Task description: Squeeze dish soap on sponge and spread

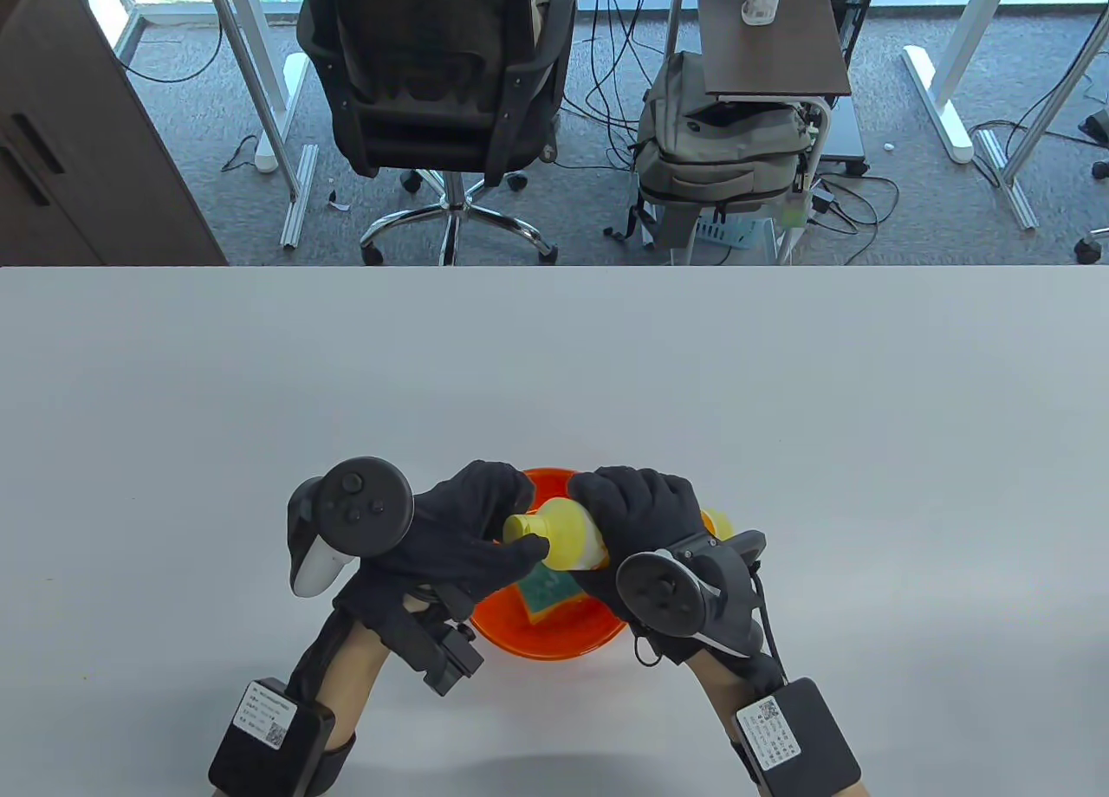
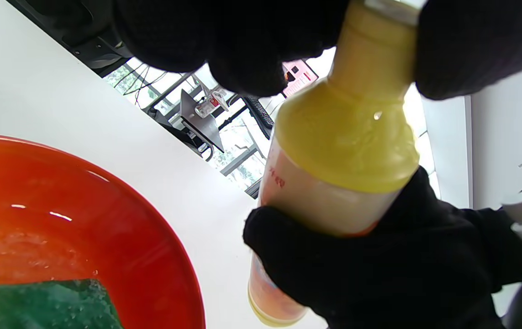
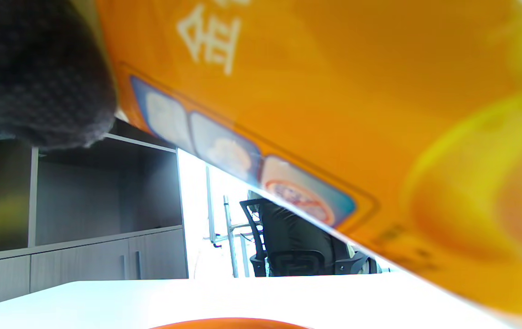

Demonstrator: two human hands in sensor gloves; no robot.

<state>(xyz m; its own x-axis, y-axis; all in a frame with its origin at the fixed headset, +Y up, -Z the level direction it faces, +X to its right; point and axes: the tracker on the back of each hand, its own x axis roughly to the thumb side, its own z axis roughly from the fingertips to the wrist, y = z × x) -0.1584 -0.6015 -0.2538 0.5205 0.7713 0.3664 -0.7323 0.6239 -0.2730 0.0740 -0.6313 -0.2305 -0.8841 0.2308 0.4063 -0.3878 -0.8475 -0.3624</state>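
Note:
A yellow dish soap bottle (image 1: 567, 535) lies tilted over an orange bowl (image 1: 554, 637), its cap pointing left. My right hand (image 1: 641, 511) grips the bottle's body. My left hand (image 1: 485, 528) pinches the yellow cap (image 1: 526, 530) between thumb and fingers. A green sponge (image 1: 548, 591) lies in the bowl under the bottle. In the left wrist view the bottle (image 2: 347, 137) is held above the bowl (image 2: 105, 219), with the sponge (image 2: 41, 306) wet at the bottom. The right wrist view is filled by the bottle's orange label (image 3: 334, 114).
The white table (image 1: 780, 398) stretches all around the bowl. Beyond its far edge stand an office chair (image 1: 433, 78), a backpack (image 1: 723, 156) and a small side table (image 1: 767, 35).

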